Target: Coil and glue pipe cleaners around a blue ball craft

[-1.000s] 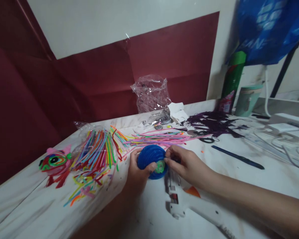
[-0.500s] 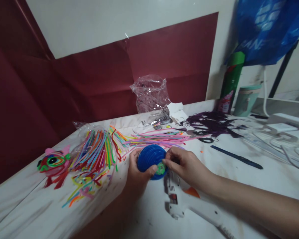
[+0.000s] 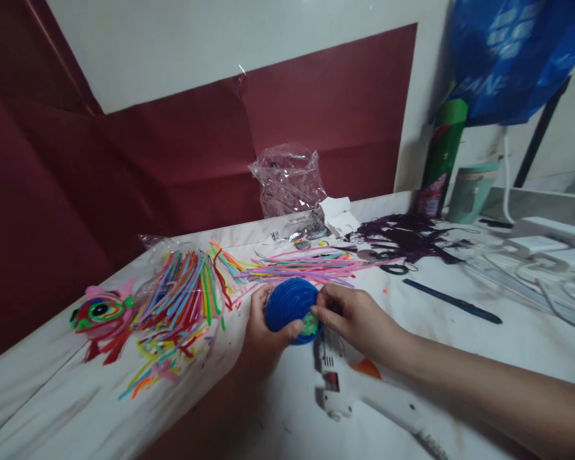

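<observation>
A ball wound with rings of blue pipe cleaner (image 3: 291,303) sits in the grasp of my left hand (image 3: 263,335), whose thumb presses on its lower front. Near that thumb a green patch (image 3: 309,324) shows on the ball. My right hand (image 3: 347,313) is closed in a pinch against the ball's right edge, beside the green patch; whatever lies between its fingertips is hidden. Just below the hands, a white hot glue gun (image 3: 338,383) lies on the table with its nozzle end under the ball.
Colourful pipe cleaners (image 3: 184,287) lie in a bundle and loose, left and behind. A pipe-cleaner fish (image 3: 103,319) stands far left. Behind are scissors (image 3: 393,269), purple shreds (image 3: 407,236) and a clear bag (image 3: 290,182). A dark strip (image 3: 453,300) and white cables (image 3: 531,275) lie right.
Almost nothing differs. Both hands keep their grip at the ball, and the view has shifted very slightly.
</observation>
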Motion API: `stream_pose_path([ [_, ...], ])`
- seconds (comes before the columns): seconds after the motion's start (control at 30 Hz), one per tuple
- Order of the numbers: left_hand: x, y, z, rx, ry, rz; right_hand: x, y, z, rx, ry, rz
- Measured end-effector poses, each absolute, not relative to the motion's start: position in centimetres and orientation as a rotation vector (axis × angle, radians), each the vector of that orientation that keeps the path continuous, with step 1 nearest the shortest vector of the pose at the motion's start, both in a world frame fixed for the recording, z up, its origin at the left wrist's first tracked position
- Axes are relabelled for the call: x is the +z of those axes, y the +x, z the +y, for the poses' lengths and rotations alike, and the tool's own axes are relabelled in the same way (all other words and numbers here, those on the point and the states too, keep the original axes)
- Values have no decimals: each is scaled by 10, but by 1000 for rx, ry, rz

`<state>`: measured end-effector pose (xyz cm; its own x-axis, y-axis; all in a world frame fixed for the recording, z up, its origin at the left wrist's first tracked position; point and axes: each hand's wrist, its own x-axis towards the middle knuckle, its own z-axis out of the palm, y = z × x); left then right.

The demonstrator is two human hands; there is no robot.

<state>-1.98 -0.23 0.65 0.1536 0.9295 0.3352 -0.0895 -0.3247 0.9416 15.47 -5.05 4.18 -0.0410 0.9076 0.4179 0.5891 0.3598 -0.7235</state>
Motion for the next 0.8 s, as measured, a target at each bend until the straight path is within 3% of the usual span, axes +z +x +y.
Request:
stream_pose_path([
  [0.3, 13, -21, -3, 1248, 1348, 852, 42, 156, -52, 429, -1330, -1742],
  [0.8, 14, -15, -9, 1373, 1407, 939, 40, 152, -55, 341, -1290, -1734],
])
